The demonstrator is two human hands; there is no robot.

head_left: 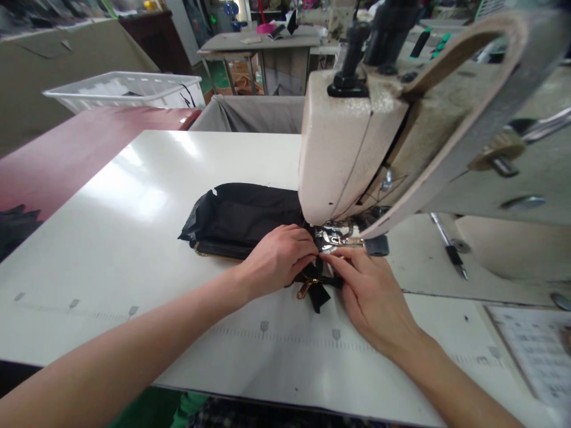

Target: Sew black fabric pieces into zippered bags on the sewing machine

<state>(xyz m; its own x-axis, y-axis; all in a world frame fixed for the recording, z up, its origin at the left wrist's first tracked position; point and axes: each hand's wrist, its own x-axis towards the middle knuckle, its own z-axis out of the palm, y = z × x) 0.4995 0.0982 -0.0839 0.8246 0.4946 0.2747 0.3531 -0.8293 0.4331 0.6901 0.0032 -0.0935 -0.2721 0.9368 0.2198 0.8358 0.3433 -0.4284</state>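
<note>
A black zippered fabric pouch (250, 211) lies on the white sewing table, its right end at the needle area of the sewing machine (343, 148). My left hand (285, 252) is closed on the pouch's right end, just left of the metal presser foot (332, 239). My right hand (368, 285) pinches the fabric edge in front of the foot, thumb and fingers close to the left fingertips. Between the hands hangs a gold zipper pull (304, 289) beside a short black tape end (318, 297). The needle tip and the pinched edge are hidden.
A ruler scale (264, 329) is printed along the table's front. A pen (450, 249) lies right of the machine head, and a printed sheet (535, 345) sits at the right edge. Beyond the table stand a white plastic basket (125, 89) and a grey fabric bin (263, 113).
</note>
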